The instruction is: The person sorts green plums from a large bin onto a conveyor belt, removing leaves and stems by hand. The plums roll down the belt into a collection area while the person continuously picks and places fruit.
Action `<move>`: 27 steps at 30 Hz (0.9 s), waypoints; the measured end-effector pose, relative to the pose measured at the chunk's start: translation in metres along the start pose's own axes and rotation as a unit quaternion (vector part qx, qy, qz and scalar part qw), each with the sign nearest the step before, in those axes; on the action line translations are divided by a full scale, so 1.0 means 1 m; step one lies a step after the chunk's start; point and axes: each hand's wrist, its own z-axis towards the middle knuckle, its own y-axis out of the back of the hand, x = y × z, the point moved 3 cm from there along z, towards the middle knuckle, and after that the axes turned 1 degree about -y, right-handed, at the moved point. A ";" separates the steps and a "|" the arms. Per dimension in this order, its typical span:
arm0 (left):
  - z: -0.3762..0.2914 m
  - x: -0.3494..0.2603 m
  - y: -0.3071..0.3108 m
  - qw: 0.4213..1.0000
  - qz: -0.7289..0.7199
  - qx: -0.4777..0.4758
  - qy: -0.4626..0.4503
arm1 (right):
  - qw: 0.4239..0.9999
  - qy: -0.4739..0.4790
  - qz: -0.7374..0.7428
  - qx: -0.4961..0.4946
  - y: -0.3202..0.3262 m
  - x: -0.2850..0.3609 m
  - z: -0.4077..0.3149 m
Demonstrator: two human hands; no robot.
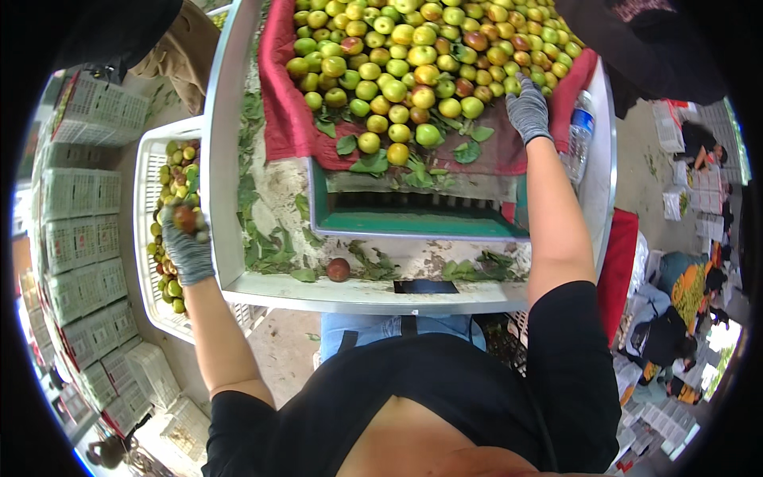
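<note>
A large heap of green, yellow and reddish jujube-like fruit (393, 89) lies on a red cloth (283, 119) in a metal-edged sorting table (417, 304). My right hand (529, 110), in a grey knit glove, rests at the right edge of the heap, its fingertips against the fruit; whether it grips one is unclear. At the left, my left hand (188, 238), gloved alike and blurred, is over a white plastic crate (142, 238) partly filled with fruit, with a reddish-brown fruit (186, 219) at its fingers. One dark red fruit (338, 269) lies near the table's front edge.
A green-lined opening (417, 220) sits in the table below the cloth, with loose leaves (268, 250) around it. A plastic bottle (579, 140) lies along the right wall. Stacked crates (83, 244) stand at the left. Other people are at the far side and right.
</note>
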 end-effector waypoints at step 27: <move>-0.252 -0.023 -0.173 0.374 0.206 0.904 -0.010 | 0.844 -0.097 0.519 0.093 0.005 0.057 -0.014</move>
